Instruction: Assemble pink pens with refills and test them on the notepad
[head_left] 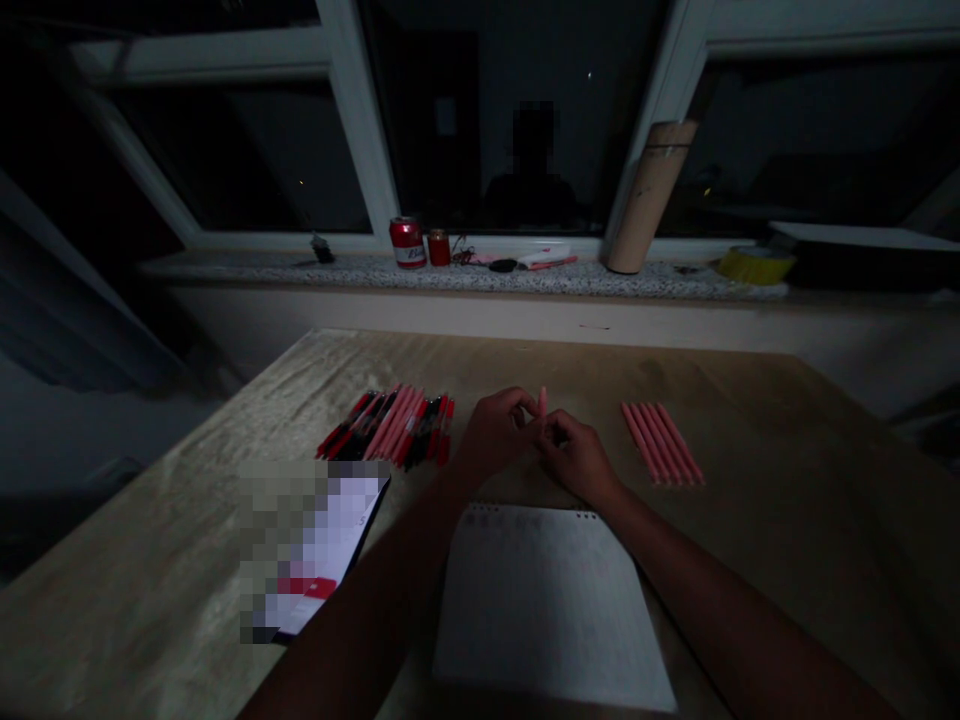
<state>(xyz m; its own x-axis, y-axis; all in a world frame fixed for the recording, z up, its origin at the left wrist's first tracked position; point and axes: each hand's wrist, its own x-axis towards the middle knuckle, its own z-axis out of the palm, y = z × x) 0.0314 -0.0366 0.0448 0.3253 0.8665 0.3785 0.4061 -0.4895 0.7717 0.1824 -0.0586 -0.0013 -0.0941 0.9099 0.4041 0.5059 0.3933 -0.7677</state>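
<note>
Above the notebook's top edge, a slim pink pen (543, 400) stands roughly upright between my two hands. My left hand (499, 428) is closed, its thumb and fingers pinching the pen from the left. From the right, my right hand (579, 452) is also closed around the pen's lower part, which the fingers hide. To the left lies a pile of red, black and pink pens (397, 425). Several pink pens (661, 443) lie side by side in a slanted row on the right. A spiral notebook (551, 600) with a white page lies below my hands.
A lit tablet or phone (337, 545), partly blurred, lies by my left forearm on the cloth-covered table (750, 560). Along the windowsill (345, 270) stand a red can (407, 243), a small red jar (439, 248), a tall tan cylinder (651, 198) and a yellow tape roll (754, 265).
</note>
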